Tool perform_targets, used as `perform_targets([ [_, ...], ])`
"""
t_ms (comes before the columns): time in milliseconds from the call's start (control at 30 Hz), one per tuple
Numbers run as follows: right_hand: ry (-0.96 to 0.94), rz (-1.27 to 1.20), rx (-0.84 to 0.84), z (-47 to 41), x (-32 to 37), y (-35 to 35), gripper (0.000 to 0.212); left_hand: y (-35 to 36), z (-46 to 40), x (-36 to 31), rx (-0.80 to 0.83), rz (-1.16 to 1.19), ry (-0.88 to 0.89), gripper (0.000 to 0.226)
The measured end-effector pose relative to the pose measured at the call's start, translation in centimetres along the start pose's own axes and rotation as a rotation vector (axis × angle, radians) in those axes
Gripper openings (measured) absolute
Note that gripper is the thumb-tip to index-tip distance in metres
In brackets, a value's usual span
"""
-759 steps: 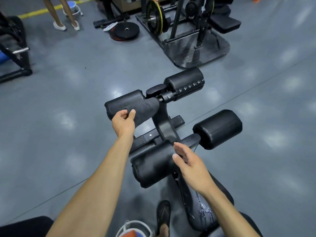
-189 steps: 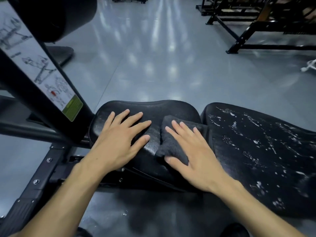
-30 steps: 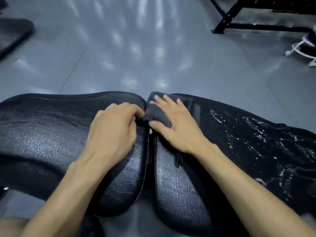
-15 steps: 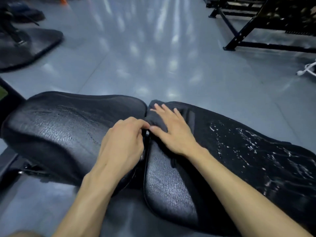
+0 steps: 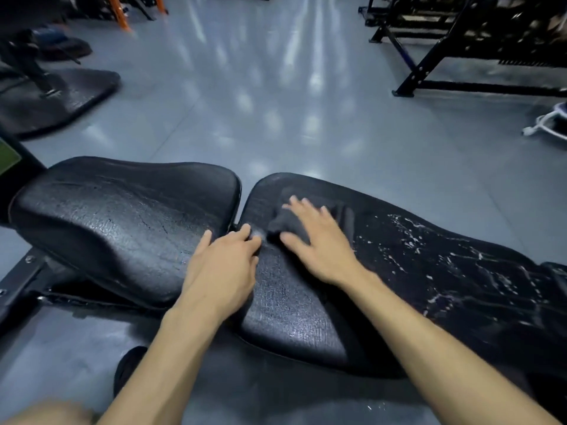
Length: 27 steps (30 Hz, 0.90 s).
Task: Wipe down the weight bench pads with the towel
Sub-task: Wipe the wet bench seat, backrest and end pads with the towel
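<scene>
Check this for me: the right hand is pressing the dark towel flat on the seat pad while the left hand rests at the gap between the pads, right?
Not quite. The head view shows the right hand pressing the towel on the long back pad, not the seat pad. The left hand does rest at the gap.

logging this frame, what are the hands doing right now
Left hand: open, holds nothing, fingertips resting at the gap between the bench pads.
Right hand: open, fingers flat, pressing the towel.
</scene>
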State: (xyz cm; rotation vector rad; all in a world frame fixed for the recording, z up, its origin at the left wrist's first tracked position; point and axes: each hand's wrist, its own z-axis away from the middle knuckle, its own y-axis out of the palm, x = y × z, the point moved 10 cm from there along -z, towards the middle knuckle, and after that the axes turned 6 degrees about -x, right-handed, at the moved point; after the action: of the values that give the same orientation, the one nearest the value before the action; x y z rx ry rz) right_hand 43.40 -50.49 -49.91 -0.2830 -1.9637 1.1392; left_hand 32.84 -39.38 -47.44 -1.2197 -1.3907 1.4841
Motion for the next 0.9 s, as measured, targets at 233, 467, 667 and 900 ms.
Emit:
perform_targets([
  [233,0.178,0.038,0.023,0.5,-9.6,-4.2,0.07,0.8,0.1,-0.2,-0.004,-0.051,0.03,0.036],
  [467,0.036,0.012,0.012,1.9,-5.7,-2.2,0.069,1.0,-0.3,-0.6,-0.018,-0.093,0.032,0.035],
  [667,-0.021,0.023,0.082,0.9,-8.1,-3.3,0.078,0.7,-0.3,-0.9,0.015,-0.107,0.014,0.034],
  [900,0.196,0.1,-0.003,-3.1,-11.7,-2.6,0.065,1.2,-0.7,-1.3,0.099,-0.225,-0.001,0.034],
])
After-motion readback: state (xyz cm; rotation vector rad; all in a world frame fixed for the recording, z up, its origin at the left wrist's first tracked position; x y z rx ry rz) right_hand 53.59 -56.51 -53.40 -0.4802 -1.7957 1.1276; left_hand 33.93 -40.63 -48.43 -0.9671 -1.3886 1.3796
